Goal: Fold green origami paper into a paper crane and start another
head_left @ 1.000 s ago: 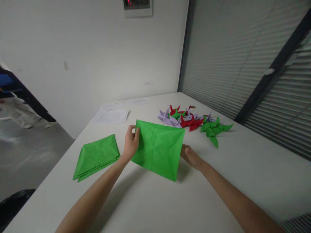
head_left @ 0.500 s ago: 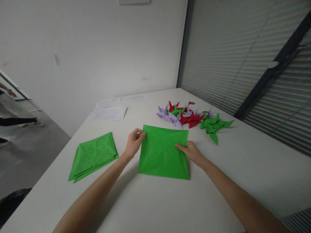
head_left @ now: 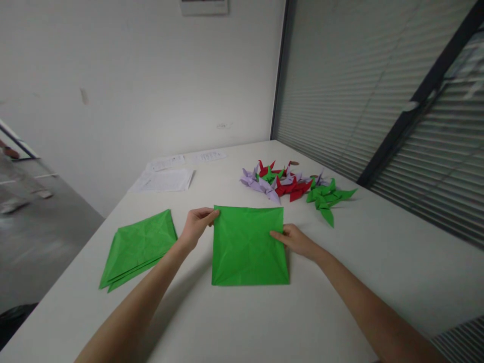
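Observation:
A square green sheet (head_left: 247,247) with faint crease lines is held up in front of me, its lower edge at the white table (head_left: 242,322). My left hand (head_left: 198,222) pinches its upper left corner between thumb and fingers. My right hand (head_left: 294,238) grips its right side, thumb on the front face and the other fingers partly hidden behind. To the left lies a stack of green sheets (head_left: 141,244), their edges slightly fanned; my left forearm passes over its right corner.
Folded paper shapes lie in a pile beyond the sheet: purple (head_left: 267,188), red (head_left: 297,187) and green (head_left: 327,196). White papers (head_left: 166,180) rest at the back left. A window with blinds (head_left: 340,101) borders the right. A person's legs (head_left: 18,174) show at far left.
The view has shifted a little. The green sheet has turned slightly and its lower edge is now nearly level. Both hands keep their hold. At far left the person's legs have changed position.

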Available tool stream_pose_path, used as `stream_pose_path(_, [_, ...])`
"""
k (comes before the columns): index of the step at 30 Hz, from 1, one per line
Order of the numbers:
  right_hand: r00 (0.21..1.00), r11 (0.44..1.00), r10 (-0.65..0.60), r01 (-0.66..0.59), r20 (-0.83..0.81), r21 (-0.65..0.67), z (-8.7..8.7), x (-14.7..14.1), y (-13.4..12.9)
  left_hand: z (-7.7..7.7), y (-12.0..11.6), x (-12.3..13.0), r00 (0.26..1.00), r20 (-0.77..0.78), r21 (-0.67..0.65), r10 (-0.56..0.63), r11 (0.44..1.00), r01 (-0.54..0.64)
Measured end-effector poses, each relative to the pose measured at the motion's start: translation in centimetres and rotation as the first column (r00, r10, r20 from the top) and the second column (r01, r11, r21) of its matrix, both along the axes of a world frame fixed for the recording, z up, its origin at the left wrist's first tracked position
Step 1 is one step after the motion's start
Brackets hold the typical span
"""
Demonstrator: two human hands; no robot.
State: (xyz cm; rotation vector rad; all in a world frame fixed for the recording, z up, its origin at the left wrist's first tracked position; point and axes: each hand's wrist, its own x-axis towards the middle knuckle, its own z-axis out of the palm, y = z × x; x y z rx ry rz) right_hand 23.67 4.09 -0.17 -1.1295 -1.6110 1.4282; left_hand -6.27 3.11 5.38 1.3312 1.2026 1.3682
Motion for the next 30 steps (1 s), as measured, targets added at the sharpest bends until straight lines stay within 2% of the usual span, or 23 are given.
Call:
stream_pose_path(3, [0.999,0.999,-0.035,0.035,0.015,-0.006,0.0,0.4,0.0,0.7,-0.4,-0.3,0.995,-0.092,-0.028,0.028,0.999,-0.031])
stream_pose_path(5, [0.996,0.996,-0.086,0.087,0.038,-0.014,0.4,0.5,0.0,1.4,-1.0,-0.3,0.995,-0.103,-0.012,0.004,1.0,-0.005])
stream_pose_path(8, [0.987,0.988,-0.147,0.15,-0.061,0.043,1.4,0.8,-0.1,2.6,-2.0,-0.1,0.982,-0.12,0.158,-0.145,0.974,0.163])
stream_pose_path(11, [0.952,0.959,-0.159,0.211,-0.26,0.188,2.1,1.2,-0.1,3.1,-2.5,0.0,0.946,-0.174,0.189,-0.275,0.933,0.306])
stream_pose_path(13, [0.929,0.926,-0.195,0.28,-0.315,0.253,1.9,1.3,0.2,2.6,-2.4,0.1,0.942,-0.178,0.157,-0.285,0.937,0.313])
stream_pose_path(15, [0.904,0.895,-0.262,0.359,-0.339,0.265,1.4,1.4,0.7,1.5,-1.9,0.3,0.959,-0.182,0.127,-0.218,0.962,0.242])
stream_pose_path(18, [0.879,0.873,-0.351,0.432,-0.324,0.228,0.6,1.3,1.2,-0.4,-1.3,0.9,0.986,-0.048,0.058,-0.157,0.985,0.16])
stream_pose_path(20, [0.886,0.858,-0.396,0.45,-0.241,0.247,0.3,1.3,1.2,-1.5,-1.0,1.2,0.994,0.063,-0.074,-0.088,0.993,0.093])
stream_pose_path(23, [0.922,0.86,-0.362,0.387,-0.136,0.334,0.2,1.1,1.0,-2.4,-1.0,1.5,0.963,0.252,-0.297,-0.099,0.939,0.175])
stream_pose_path(25, [0.937,0.864,-0.313,0.348,-0.156,0.362,0.0,0.7,0.8,-2.7,-1.1,1.6,0.942,0.309,-0.352,-0.135,0.903,0.245])
stream_pose_path(27, [0.915,0.869,-0.327,0.389,-0.234,0.306,-0.2,0.3,0.8,-2.9,-1.1,1.7,0.939,0.309,-0.336,-0.153,0.906,0.258])
stream_pose_path(29, [0.866,0.885,-0.38,0.442,-0.326,0.143,-0.4,-0.1,0.7,-3.2,-1.1,1.9,0.95,0.283,-0.297,-0.132,0.93,0.218])
stream_pose_path(30, [0.849,0.902,-0.386,0.43,-0.362,0.047,-0.5,-0.2,0.7,-3.4,-1.1,2.0,0.958,0.265,-0.283,-0.114,0.94,0.19])
